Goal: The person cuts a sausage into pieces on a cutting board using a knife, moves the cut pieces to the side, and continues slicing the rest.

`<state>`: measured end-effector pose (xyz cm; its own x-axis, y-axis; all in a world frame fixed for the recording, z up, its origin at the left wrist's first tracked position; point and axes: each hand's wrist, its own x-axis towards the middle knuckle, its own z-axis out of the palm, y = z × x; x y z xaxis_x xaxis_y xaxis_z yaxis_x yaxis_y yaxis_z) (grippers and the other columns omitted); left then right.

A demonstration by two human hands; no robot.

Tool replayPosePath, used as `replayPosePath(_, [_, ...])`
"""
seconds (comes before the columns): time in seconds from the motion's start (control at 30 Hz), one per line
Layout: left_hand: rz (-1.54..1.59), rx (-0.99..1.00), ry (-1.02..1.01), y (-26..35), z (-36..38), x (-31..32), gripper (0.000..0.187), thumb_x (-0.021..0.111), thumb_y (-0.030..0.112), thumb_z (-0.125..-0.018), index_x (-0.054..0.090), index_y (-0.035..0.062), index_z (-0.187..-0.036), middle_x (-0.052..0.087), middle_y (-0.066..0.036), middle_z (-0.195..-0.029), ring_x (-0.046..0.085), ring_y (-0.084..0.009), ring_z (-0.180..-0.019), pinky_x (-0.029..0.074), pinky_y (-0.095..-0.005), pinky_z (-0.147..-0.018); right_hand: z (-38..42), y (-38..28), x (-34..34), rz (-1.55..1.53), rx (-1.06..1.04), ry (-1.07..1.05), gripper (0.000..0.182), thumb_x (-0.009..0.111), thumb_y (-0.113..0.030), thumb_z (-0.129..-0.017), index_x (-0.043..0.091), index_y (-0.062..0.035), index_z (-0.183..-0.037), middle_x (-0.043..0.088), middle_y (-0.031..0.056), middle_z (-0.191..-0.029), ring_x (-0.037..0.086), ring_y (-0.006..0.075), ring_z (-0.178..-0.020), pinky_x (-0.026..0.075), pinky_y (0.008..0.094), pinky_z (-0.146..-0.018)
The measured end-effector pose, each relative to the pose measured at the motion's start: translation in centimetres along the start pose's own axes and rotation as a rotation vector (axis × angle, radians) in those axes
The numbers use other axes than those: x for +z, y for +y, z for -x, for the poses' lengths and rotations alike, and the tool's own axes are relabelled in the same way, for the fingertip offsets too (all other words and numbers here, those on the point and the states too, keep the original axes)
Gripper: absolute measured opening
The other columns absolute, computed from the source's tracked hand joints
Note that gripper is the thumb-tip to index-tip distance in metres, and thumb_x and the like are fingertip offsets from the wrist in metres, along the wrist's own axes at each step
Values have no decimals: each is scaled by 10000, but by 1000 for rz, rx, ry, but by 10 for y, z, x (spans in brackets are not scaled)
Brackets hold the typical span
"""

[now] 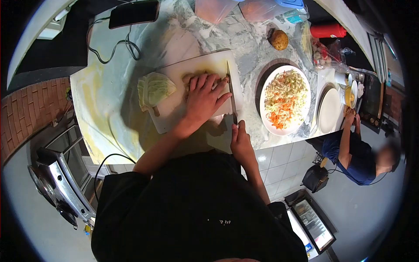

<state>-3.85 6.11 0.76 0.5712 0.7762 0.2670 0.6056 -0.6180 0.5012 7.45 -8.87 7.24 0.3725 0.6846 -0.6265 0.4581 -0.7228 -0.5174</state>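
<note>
My left hand (204,98) presses down on the white cutting board (168,118), fingers bent over a brownish piece of food (187,78) that they mostly hide. In my right hand (242,142) is the handle of a long kitchen knife (232,98). Its blade lies along the board's right side, close to my left fingertips, with the tip pointing away from me. A cut wedge of cabbage (156,91) rests at the board's left edge. To the right, an oval white plate (263,105) bears shredded cabbage and carrot (283,100).
A round brown potato (279,40) sits beyond the plate. At the back are plastic containers (214,9), a phone (134,14) and a cable (127,43). Stacked plates (328,111) stand right, near another person (355,153) handling a bowl. A red bottle (328,30) lies far right.
</note>
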Motion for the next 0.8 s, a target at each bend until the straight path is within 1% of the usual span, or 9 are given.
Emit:
replayPosePath(0.13, [-5, -6, 7, 1, 1, 1, 461, 638, 442, -905, 636, 189, -1290, 560, -41, -1149, 499, -247, -1108, 362, -452, -967, -3, 16, 7, 6, -12, -11, 327, 372, -334, -1081, 393, -19, -1166, 599, 288, -752, 615, 483, -734, 442, 527, -638])
replayPosePath(0.23, [-35, 21, 0, 1, 1, 0, 477, 631, 446, -910, 605, 219, -1329, 553, -37, -1144, 499, -243, -1095, 360, -451, -967, -6, 23, 0, -102, -101, 34, 414, 375, -385, -1078, 387, -22, -1275, 558, 191, -686, 599, 326, -624, 445, 469, -595])
replayPosePath(0.3, [-65, 49, -7, 0, 1, 1, 491, 638, 445, -906, 587, 250, -1355, 552, -28, -1146, 504, -238, -1080, 358, -443, -960, -6, 7, -24, -471, 361, -355, 468, 382, -416, -1073, 370, -33, -1341, 504, 104, -631, 540, 214, -565, 435, 426, -546])
replayPosePath(0.43, [-91, 65, -35, -2, 1, 2, 463, 615, 458, -915, 600, 243, -1326, 544, -45, -1157, 483, -255, -1112, 360, -469, -969, -11, 27, -8, -444, 285, -304, 437, 385, -395, -1074, 377, -33, -1319, 488, 113, -585, 533, 276, -523, 427, 449, -528])
replayPosePath(0.5, [-96, 93, -32, 0, 1, 0, 471, 613, 464, -914, 598, 241, -1329, 543, -47, -1158, 483, -254, -1110, 359, -471, -968, -14, 38, 12, -163, -240, 70, 426, 393, -380, -1073, 369, -30, -1313, 468, 127, -553, 518, 326, -499, 418, 479, -517])
replayPosePath(0.6, [-110, 72, -72, 1, 1, -5, 528, 621, 478, -906, 568, 273, -1390, 558, -39, -1181, 492, -242, -1111, 351, -452, -968, -12, 39, 25, 10, -123, 139, 406, 399, -363, -1072, 381, -18, -1284, 475, 180, -579, 529, 375, -532, 419, 509, -552])
replayPosePath(0.7, [-137, 88, -68, -1, 5, -4, 545, 612, 495, -905, 564, 262, -1395, 560, -50, -1219, 491, -258, -1124, 353, -459, -967, -13, 43, 27, -65, -294, 209, 414, 397, -396, -1071, 416, -32, -1267, 466, 127, -561, 497, 287, -464, 403, 446, -464])
replayPosePath(0.73, [-133, 95, -71, -1, 6, -3, 550, 609, 498, -905, 564, 254, -1395, 559, -55, -1229, 490, -263, -1130, 354, -462, -968, -11, 33, 15, -71, -297, 216, 414, 397, -396, -1071, 416, -32, -1267, 466, 127, -561, 497, 287, -464, 403, 446, -464])
replayPosePath(0.8, [-128, 112, -70, 1, 5, -3, 555, 607, 501, -905, 564, 245, -1395, 559, -61, -1240, 489, -269, -1135, 354, -465, -968, -3, 15, -16, -558, 232, -289, 438, 395, -439, -1067, 443, -53, -1270, 445, 51, -552, 427, 169, -401, 339, 340, -370])
